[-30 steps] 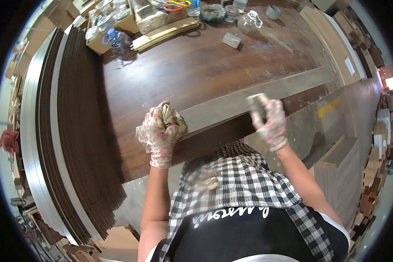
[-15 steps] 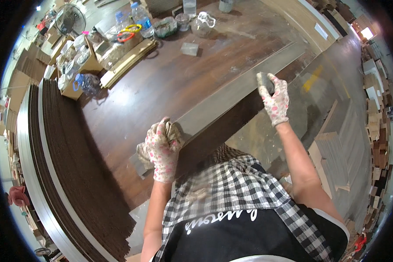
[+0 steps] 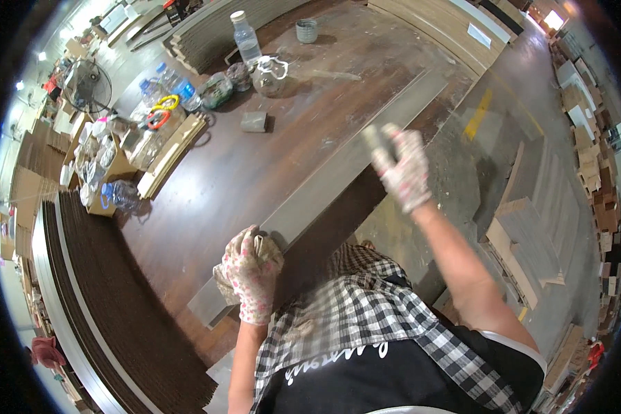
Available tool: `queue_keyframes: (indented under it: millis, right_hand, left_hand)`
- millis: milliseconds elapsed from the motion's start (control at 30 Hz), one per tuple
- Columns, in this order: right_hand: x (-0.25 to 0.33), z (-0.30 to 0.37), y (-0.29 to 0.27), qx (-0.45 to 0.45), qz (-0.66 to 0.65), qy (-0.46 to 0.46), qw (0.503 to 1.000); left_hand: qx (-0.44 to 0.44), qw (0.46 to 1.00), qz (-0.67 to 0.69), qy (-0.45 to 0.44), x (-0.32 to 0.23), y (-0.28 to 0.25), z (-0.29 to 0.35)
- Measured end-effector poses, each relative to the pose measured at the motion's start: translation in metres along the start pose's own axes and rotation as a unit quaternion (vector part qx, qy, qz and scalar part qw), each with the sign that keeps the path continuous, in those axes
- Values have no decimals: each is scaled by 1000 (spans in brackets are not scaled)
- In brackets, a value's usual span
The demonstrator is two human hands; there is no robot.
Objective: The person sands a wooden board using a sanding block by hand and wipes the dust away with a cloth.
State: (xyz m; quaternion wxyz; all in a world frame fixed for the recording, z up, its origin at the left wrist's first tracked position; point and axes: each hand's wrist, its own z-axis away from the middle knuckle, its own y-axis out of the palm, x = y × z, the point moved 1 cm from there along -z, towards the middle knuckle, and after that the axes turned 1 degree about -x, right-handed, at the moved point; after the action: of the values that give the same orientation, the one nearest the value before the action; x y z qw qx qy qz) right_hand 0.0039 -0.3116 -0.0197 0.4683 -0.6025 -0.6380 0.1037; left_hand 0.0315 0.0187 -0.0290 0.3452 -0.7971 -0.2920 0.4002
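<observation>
A long, narrow grey board (image 3: 328,185) lies slantwise across the dark brown wooden table (image 3: 186,200). My left hand (image 3: 255,279), in a white glove with pink flowers, is closed on a crumpled, stained rag (image 3: 225,284) and presses it on the board's near left part. Over the board's far right stretch is my right hand (image 3: 406,169), in a matching glove blurred by motion. Its thumb and fingers pinch a small dark grey block (image 3: 388,145), mostly hidden by the glove.
Another grey block (image 3: 254,122) sits on the table beyond the board. Plastic bottles (image 3: 179,87), scissors (image 3: 162,112) and a grey cup (image 3: 307,30) stand farther back. Tall stacked dark panels (image 3: 121,290) flank the left side; more boards (image 3: 531,221) lie at right.
My right hand has moved left along the board with the block. The left hand still holds the rag, and the whole view has shifted as my head turned.
</observation>
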Motion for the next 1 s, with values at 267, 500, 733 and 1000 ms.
queue_keyframes:
  millis: [267,500,733,1000]
  right_hand:
    - [-87,-28,0,-16,50,-139,989]
    - [-129,-55,-7,38,-79,-151,985]
    - [-228,-126,-32,20,82,-143,986]
    - [-216,-106,-23,65,-146,-131,978]
  left_hand:
    - [83,996,-27,2,-78,85,-48]
    - [56,996,-65,-17,-107,79,-68]
    - [81,992,-92,-7,-144,119,-80]
    - [58,993,-105,12,-135,128,-74]
